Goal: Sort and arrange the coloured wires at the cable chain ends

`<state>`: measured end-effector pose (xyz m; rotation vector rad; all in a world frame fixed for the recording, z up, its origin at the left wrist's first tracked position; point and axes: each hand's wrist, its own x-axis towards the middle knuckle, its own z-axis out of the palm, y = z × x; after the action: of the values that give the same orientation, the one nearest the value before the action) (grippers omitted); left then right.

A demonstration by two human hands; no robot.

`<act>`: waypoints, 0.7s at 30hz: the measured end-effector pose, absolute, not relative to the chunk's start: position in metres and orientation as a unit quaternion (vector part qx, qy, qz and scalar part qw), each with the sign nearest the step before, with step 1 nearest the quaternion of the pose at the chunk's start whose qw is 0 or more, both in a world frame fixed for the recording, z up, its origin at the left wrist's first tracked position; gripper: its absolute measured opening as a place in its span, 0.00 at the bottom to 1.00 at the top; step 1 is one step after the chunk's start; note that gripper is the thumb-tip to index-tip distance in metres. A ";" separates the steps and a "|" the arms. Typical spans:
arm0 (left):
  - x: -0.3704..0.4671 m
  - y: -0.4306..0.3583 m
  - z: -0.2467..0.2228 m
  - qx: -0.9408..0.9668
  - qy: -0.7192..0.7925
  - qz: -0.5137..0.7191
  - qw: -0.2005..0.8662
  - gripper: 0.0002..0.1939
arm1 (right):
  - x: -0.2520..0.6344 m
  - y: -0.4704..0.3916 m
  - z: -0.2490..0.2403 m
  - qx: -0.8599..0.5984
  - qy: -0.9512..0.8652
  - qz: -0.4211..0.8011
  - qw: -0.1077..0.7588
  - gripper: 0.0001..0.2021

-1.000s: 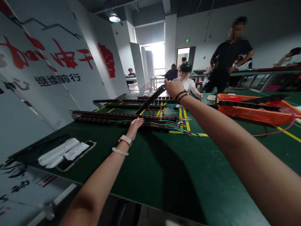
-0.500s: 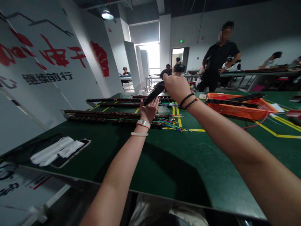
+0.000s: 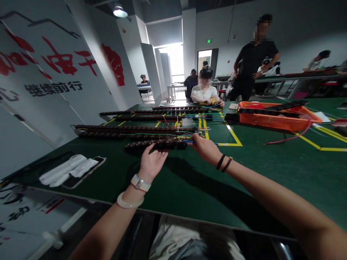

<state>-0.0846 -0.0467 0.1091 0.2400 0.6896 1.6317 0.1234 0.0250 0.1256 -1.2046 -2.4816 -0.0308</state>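
The right hand [image 3: 204, 146] had its fingers closed on the three o'clock end of a dark wired strip [image 3: 168, 143]; whether this rested on the tabletop [image 3: 271, 173] was unclear. At the strip's seven o'clock, the left hand [image 3: 153, 161] held its fingers open, contact uncertain. Similar strips [image 3: 108, 131] lay toward ten.

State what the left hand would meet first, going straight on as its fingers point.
Most likely the nearest black cable strip, just beyond the fingers of the left hand; depth is unclear, and they may already touch it.
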 end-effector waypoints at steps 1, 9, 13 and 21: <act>-0.087 -0.052 0.102 0.095 0.318 0.712 0.619 0.11 | 0.120 0.022 0.118 -0.422 -0.889 0.010 0.178 0.14; -0.090 -0.090 0.088 0.072 0.414 0.636 0.648 0.20 | 0.115 0.012 0.085 -0.384 -0.901 0.139 0.148 0.17; -0.071 -0.129 0.093 0.143 0.360 0.518 0.763 0.22 | 0.119 0.022 0.063 -0.377 -0.896 0.187 0.144 0.14; -0.028 -0.119 0.087 0.340 0.341 0.328 0.813 0.16 | 0.134 0.041 0.051 -0.297 -0.920 0.195 0.166 0.16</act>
<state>-0.0277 -0.1190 0.0874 0.7263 0.7270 0.6999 0.1337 0.0412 0.0514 -0.8469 -2.6178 0.5563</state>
